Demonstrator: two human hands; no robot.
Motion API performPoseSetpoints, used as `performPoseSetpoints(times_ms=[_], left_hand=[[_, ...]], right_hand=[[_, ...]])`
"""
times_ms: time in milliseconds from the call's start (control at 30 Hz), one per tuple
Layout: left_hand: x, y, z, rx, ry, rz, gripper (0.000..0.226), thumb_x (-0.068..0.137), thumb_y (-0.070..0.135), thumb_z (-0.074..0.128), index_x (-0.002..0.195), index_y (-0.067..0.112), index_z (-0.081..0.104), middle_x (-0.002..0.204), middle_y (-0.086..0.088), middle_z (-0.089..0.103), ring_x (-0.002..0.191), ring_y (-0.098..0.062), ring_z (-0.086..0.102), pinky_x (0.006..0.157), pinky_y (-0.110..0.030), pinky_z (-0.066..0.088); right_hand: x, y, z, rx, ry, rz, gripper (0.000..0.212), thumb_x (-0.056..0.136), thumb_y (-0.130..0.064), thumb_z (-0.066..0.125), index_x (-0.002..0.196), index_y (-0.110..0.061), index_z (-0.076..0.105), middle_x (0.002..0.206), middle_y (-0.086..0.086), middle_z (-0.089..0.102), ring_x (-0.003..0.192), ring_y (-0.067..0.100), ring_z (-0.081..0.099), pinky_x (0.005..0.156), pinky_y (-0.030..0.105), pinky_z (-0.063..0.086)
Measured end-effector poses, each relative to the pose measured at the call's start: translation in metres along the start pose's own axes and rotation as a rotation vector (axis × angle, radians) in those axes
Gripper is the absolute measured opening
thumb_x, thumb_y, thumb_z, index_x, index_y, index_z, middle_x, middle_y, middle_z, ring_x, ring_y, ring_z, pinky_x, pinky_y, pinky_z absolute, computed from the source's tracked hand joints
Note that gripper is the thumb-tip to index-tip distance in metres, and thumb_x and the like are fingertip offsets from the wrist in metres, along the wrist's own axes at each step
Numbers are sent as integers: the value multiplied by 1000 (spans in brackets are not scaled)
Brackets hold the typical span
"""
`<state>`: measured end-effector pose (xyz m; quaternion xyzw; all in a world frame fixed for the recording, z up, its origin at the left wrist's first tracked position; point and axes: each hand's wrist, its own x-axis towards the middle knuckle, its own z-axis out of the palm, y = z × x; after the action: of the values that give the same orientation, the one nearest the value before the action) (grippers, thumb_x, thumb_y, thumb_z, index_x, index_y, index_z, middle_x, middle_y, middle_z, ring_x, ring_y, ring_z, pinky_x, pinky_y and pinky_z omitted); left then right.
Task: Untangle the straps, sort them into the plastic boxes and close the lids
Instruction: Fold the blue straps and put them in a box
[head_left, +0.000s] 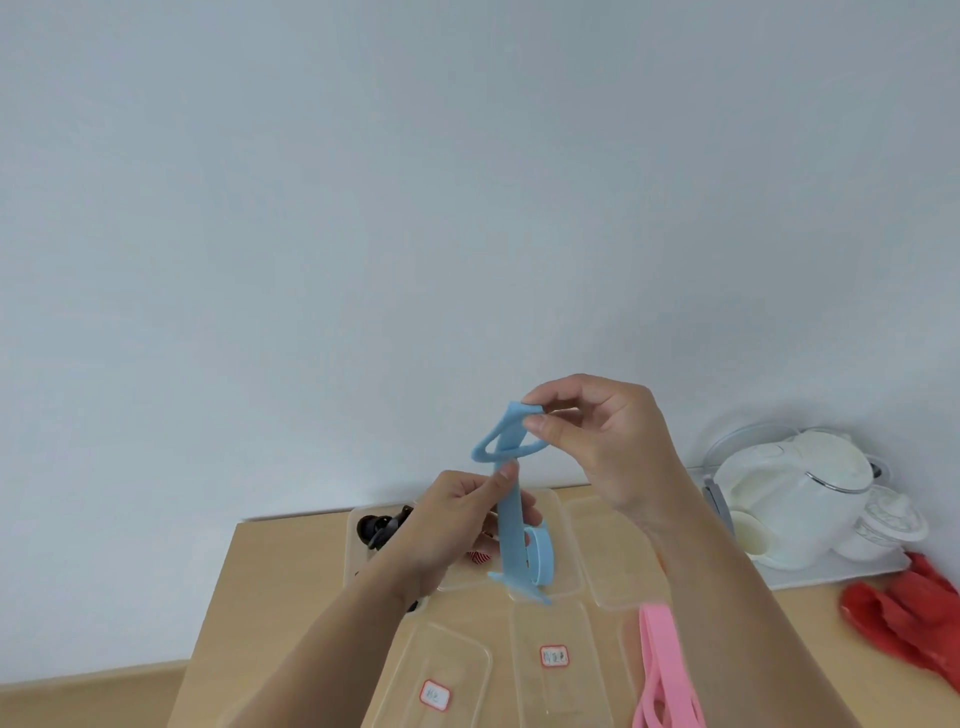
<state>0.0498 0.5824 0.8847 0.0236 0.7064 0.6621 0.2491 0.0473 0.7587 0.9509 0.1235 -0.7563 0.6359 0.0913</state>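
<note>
Above the table (270, 571), a light-blue strap (511, 525) is held upright. Its looped top is pinched by the right hand (618, 452), its middle by the left hand (447, 530), fingers clamped, likely so the tangle can be loosened over the open plastic box (574, 566).

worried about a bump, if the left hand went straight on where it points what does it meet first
Likely the loop of the blue strap just above the left hand, then the right hand; depth is unclear.
</note>
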Motion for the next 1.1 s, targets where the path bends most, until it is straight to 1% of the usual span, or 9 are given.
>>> performPoseSetpoints(times_ms=[133,267,367,433,533,667,800,933,1100], left_hand=[[4,8,-3,-216,-27,-78,46,107,38,46,107,0,72,102,-17,76,81,-28,72,90,-49,55],[5,18,-12,-460,-190,-85,33,102,24,47,109,4,72,103,-18,68,85,-33,67,97,-62,48],[6,20,-14,-588,-282,-107,52,95,25,34,125,-5,64,113,-27,63,98,-42,64,93,-61,52],[7,21,-13,-630,-288,-118,62,98,36,31,126,-9,63,113,-28,63,96,-43,65,87,-58,56],[5,21,-9,-539,-282,-108,62,102,48,41,123,-6,63,103,-22,65,90,-36,68,80,-50,59],[6,19,-5,-394,-253,-33,42,100,24,61,123,-11,62,109,-23,66,98,-34,69,84,-47,59],[7,18,-5,-358,-154,-40,32,102,16,59,121,-8,66,105,-19,71,95,-29,71,80,-42,62],[6,22,-9,-393,-120,-51,28,103,17,56,120,-4,67,107,-22,74,99,-31,74,83,-42,62],[2,32,-6,-399,-105,-62,26,102,16,58,118,-3,66,114,-22,74,99,-31,74,83,-41,63]], right_hand=[[-11,6,-3,-219,-51,-90,24,84,-5,79,89,-28,77,93,-15,74,101,14,67,93,29,49],[-26,22,-4,-438,-51,-291,30,81,0,81,92,-27,76,96,-21,72,98,14,63,84,29,52],[-36,38,-5,-582,-72,-441,30,81,4,78,94,-23,76,99,-21,71,94,12,60,78,29,52],[-42,44,-4,-618,-81,-488,25,84,2,77,96,-20,77,100,-20,71,93,13,60,78,28,52],[-46,48,-2,-655,-62,-546,21,86,0,75,97,-17,78,103,-16,71,92,14,61,77,27,52],[-47,53,2,-747,-79,-595,28,82,7,76,99,-16,78,104,-11,72,88,17,59,77,27,52],[-50,60,1,-797,-125,-607,27,88,1,71,109,-15,75,113,-9,70,92,18,60,80,29,53],[-61,67,-5,-952,-126,-650,39,89,-1,61,123,-20,62,131,3,56,107,23,60,78,36,56],[-69,81,-9,-1041,-87,-755,47,87,-11,76,130,-21,59,126,8,49,105,28,59,82,40,55]])
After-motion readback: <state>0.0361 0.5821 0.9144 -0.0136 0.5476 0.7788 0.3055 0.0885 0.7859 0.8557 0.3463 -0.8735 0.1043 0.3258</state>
